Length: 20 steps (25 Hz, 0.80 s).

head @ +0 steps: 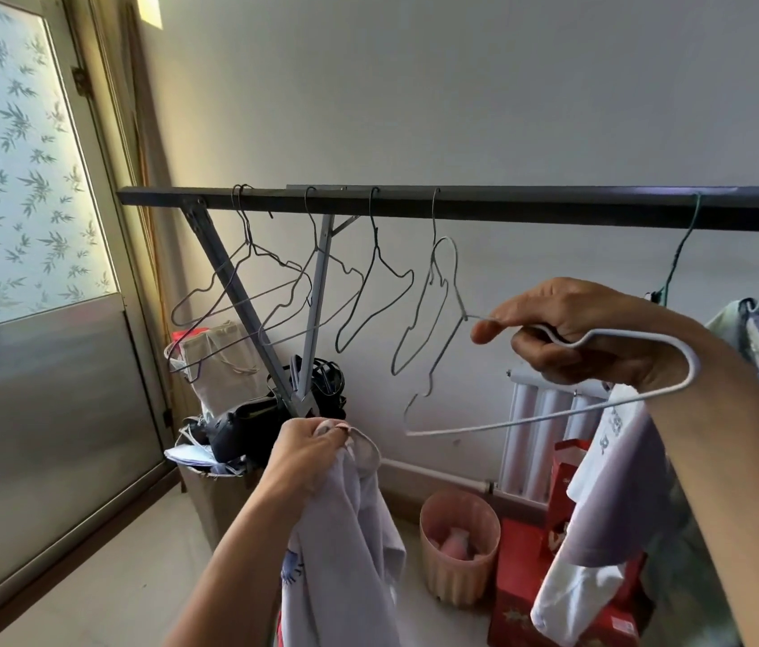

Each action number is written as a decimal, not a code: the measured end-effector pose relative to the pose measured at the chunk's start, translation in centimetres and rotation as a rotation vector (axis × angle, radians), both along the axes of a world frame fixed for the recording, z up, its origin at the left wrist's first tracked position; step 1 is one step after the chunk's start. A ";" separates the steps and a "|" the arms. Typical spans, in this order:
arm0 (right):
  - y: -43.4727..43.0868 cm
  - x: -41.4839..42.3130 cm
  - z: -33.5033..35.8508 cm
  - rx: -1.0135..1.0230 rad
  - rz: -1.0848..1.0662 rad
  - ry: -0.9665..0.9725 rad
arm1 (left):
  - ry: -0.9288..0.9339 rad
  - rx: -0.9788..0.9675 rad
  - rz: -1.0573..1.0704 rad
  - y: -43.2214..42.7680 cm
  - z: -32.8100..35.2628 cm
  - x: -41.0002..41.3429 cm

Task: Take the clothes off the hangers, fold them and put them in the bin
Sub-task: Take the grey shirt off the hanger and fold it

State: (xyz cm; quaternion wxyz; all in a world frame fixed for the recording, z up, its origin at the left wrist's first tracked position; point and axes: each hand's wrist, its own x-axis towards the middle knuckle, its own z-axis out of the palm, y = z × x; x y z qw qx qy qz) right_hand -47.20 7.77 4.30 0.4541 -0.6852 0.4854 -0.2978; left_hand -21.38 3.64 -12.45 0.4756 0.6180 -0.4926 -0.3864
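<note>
Right hand (573, 333) pinched white hanger (601, 389), hook aimed at rail (461, 203) above. Left hand (307, 455) gripped shirt (349, 544), bunched, hanging below. Best: hook hanger beside bare hangers (368, 291), then fold two-handed.

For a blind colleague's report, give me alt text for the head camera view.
A person's right hand holds an empty white hanger while the left hand grips a pale garment. Several bare wire hangers hang on a dark rail; more clothes hang at right.
</note>
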 end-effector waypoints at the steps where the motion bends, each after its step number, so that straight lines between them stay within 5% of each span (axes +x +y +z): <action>1: -0.1 0.1 0.1 -0.020 -0.069 -0.039 | 0.033 -0.004 -0.018 0.0 0.1 0.0; 8: -4.2 3.0 0.4 -0.410 -0.498 -0.173 | 0.357 -0.099 -0.098 1.8 3.3 -0.7; 20: -7.0 3.7 -1.9 -0.298 -0.634 0.181 | 0.587 -0.220 -0.351 4.8 6.5 1.4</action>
